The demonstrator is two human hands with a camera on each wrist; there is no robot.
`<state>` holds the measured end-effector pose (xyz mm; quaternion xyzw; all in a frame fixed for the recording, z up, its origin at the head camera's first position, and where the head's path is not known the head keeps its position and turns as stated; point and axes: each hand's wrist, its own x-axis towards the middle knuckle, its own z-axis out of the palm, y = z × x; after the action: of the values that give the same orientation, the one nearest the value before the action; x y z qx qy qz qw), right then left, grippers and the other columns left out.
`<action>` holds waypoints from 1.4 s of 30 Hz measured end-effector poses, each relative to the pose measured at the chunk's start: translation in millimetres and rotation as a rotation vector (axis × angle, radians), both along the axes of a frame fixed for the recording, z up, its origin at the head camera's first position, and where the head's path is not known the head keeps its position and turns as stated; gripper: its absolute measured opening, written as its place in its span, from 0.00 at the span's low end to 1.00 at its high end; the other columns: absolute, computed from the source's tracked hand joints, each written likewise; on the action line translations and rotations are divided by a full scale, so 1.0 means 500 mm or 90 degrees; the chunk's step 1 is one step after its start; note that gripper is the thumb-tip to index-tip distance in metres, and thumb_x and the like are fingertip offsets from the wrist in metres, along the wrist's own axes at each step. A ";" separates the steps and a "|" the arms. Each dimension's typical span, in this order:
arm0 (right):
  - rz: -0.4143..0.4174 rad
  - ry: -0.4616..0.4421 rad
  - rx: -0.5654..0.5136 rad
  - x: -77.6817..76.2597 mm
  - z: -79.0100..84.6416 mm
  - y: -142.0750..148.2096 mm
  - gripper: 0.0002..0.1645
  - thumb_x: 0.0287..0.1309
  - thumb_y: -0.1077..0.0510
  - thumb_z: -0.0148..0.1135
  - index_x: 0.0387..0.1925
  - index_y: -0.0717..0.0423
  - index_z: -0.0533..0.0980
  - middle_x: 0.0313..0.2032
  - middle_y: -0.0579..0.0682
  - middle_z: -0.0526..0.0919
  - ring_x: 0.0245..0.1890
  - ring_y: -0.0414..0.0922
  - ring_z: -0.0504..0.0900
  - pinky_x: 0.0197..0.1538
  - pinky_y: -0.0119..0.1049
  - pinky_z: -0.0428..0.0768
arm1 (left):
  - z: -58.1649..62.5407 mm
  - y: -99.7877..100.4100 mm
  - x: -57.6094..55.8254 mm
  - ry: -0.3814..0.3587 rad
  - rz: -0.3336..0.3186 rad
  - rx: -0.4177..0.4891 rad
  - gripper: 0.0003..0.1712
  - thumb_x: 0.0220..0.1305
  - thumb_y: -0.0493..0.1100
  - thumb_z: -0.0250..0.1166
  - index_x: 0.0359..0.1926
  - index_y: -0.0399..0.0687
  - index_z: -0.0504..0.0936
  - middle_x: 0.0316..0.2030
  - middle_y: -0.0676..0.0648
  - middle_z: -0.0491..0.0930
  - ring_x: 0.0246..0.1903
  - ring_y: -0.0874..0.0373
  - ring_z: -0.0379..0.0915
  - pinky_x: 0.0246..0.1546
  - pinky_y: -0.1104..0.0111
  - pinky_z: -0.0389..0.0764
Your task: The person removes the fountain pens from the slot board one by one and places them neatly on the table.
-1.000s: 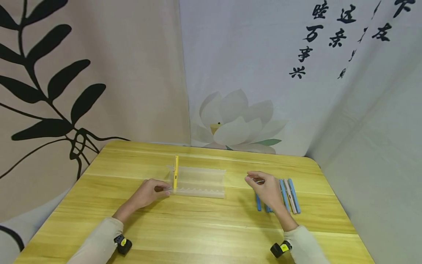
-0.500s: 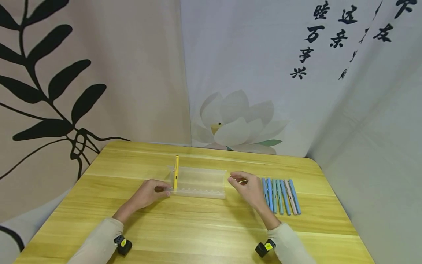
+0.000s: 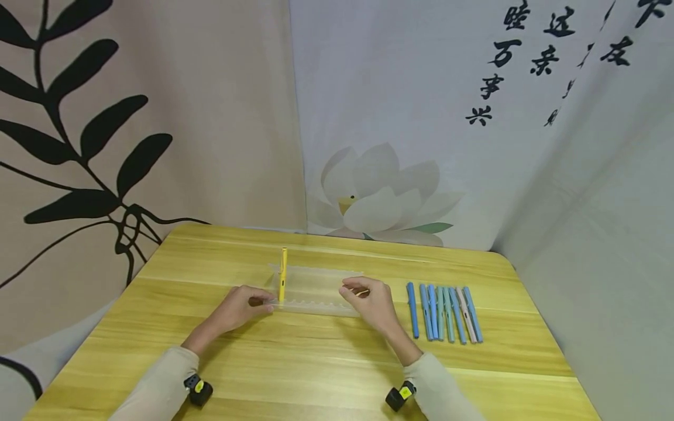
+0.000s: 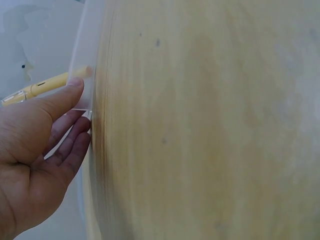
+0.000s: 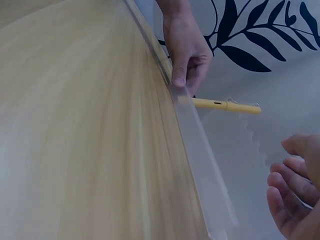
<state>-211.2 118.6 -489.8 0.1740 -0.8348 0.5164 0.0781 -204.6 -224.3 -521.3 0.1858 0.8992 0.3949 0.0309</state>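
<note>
A clear plastic pen rack (image 3: 316, 286) with a notched edge stands on the table, one yellow pen (image 3: 283, 276) propped upright near its left end. My left hand (image 3: 239, 308) pinches the rack's left front corner; in the left wrist view the thumb (image 4: 74, 86) lies on the front strip. My right hand (image 3: 372, 302) is at the rack's right end, overlapping it in the head view. Its fingers (image 5: 295, 182) are loosely bent with nothing between them in the right wrist view. The yellow pen's clip points away from the front strip.
To the right, several capped pens lie side by side on the wooden table (image 3: 316, 362): blue ones such as the leftmost pen (image 3: 413, 310), greenish ones, and a pale pinkish pen (image 3: 467, 316). A printed cloth (image 3: 389, 117) hangs behind the table.
My right hand has moved left from over the pens to the rack's right end, uncovering the leftmost blue pens. My left hand and the yellow pen have stayed in place.
</note>
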 end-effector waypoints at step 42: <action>0.058 -0.056 -0.026 -0.041 -0.052 -0.216 0.15 0.64 0.55 0.71 0.47 0.60 0.87 0.39 0.47 0.90 0.37 0.39 0.87 0.41 0.31 0.85 | -0.003 -0.003 -0.001 0.017 -0.024 0.004 0.15 0.68 0.43 0.70 0.52 0.43 0.88 0.47 0.48 0.88 0.46 0.54 0.83 0.49 0.57 0.85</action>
<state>-231.8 10.6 -516.0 0.1877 -0.8179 0.5435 0.0214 -205.3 -226.0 -523.0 0.2079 0.8948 0.3943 0.0256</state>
